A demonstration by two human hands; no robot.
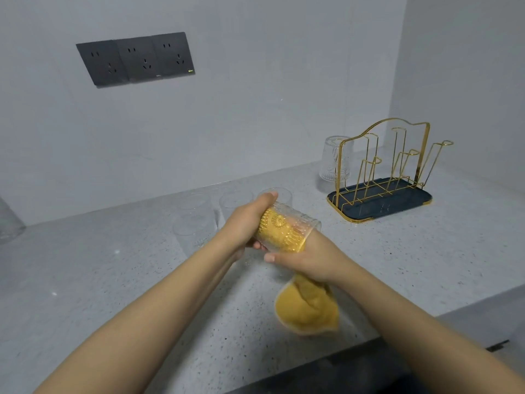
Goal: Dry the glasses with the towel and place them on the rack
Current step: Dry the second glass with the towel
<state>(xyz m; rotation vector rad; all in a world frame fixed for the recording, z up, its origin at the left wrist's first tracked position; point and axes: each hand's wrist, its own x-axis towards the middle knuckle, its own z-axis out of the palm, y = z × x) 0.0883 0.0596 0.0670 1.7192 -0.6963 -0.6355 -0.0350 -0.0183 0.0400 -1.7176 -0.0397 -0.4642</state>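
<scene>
My left hand [250,223] grips a clear patterned glass [287,230], held on its side above the counter. A yellow towel [308,305] is stuffed inside the glass, and its loose end hangs below my right hand [309,258]. The fingers of that hand are inside the glass with the towel, thumb outside. Several clear glasses [196,223] stand upright on the counter just behind my hands. A gold wire rack [389,163] on a dark tray [420,199] stands at the right. One glass [335,159] hangs upside down on the rack's far left peg.
The speckled grey counter [127,280] runs to a wall behind and a side wall at the right. Its front edge [355,339] lies close below the towel. Dark wall sockets [136,59] sit at upper left. A clear object [10,223] shows at the left edge.
</scene>
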